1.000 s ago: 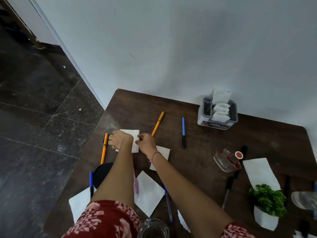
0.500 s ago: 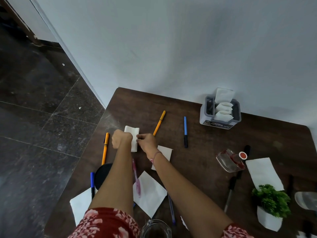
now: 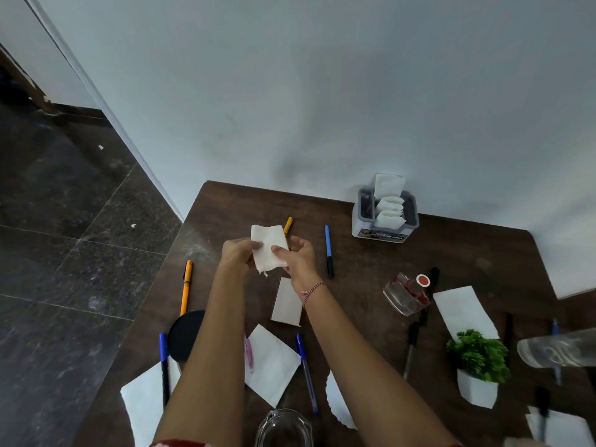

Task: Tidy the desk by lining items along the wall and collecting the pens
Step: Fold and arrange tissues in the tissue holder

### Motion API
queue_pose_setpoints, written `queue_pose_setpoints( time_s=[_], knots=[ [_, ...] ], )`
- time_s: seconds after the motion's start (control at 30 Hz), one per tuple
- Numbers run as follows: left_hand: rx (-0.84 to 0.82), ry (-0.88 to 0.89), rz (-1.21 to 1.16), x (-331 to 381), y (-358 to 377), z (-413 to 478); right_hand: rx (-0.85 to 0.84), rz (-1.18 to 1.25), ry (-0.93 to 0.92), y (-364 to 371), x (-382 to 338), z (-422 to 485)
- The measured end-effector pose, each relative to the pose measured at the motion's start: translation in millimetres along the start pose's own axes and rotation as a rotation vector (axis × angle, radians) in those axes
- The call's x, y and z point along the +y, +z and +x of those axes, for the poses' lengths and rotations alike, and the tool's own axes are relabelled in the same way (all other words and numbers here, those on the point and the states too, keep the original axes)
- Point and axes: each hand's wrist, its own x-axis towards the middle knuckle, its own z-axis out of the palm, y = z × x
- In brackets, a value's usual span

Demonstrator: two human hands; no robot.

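Note:
Both hands hold a folded white napkin (image 3: 268, 250) above the dark wooden desk (image 3: 403, 256). My left hand (image 3: 239, 255) pinches its left edge and my right hand (image 3: 298, 257) pinches its lower right corner. Pens lie scattered: an orange pen (image 3: 186, 287) at the left edge, another orange pen (image 3: 287, 224) partly hidden behind the napkin, a blue pen (image 3: 328, 250) to the right, a blue pen (image 3: 307, 375) near my right arm and a blue-and-black pen (image 3: 164, 366) at lower left. A grey napkin holder (image 3: 383, 212) stands by the wall.
More napkins lie on the desk (image 3: 286, 302), (image 3: 272, 364), (image 3: 462, 312). A tipped glass bottle with a red cap (image 3: 408, 293), a small plant in a white pot (image 3: 479, 366), a black round disc (image 3: 185, 333), a clear glass (image 3: 283, 429) and dark pens (image 3: 411, 346) surround the hands.
Both hands lifted the napkin from the desk and folded it narrower; it now hangs in the air between them, higher than a second ago.

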Motion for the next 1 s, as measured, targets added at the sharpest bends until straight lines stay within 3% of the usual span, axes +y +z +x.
queue_pose_setpoints(
  time_s=[0.17, 0.33, 0.5, 0.67, 0.87, 1.0],
  knots=[
    [-0.248, -0.136, -0.143, -3, 15, -28, 0.065, 0.142, -0.039, -22, -14, -9],
    [-0.310, -0.151, -0.133, -17, 36, -44, 0.169, 0.139, -0.192, -50, -18, -20],
    [-0.210, -0.029, -0.078, -23, 62, -63, 0.353, -0.329, -0.589, -72, -10, -32],
    [-0.190, 0.043, -0.067, -26, 85, -87, 0.263, -0.781, -0.870, -94, -7, -41],
    [-0.176, 0.046, -0.069, -22, 104, -93, 0.206, -0.939, -0.950, -109, -8, -37],
    [-0.168, 0.022, -0.144, -19, 115, -97, 0.215, -1.204, -0.993, -116, -13, -36]
  ],
)
